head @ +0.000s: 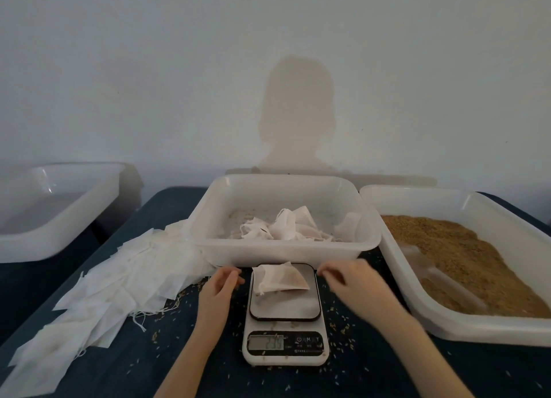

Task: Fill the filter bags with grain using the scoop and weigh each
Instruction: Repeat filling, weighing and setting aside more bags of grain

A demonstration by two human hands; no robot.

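Note:
A filled filter bag (281,280) lies on the platform of a white kitchen scale (284,326), whose display is lit but blurred. My left hand (222,284) hovers just left of the platform, fingers loosely curled, holding nothing. My right hand (347,278) is just right of it, fingers apart and empty, slightly blurred. A white tub of grain (459,248) stands at the right with a clear scoop (438,275) lying in the grain. A pile of flat empty filter bags (98,293) spreads over the table at the left.
A white tub (283,248) behind the scale holds several filled bags (283,227). Another white tub (44,242) sits at the far left, off the table. Loose grains are scattered on the dark blue table (179,353) around the scale. A pale wall rises behind.

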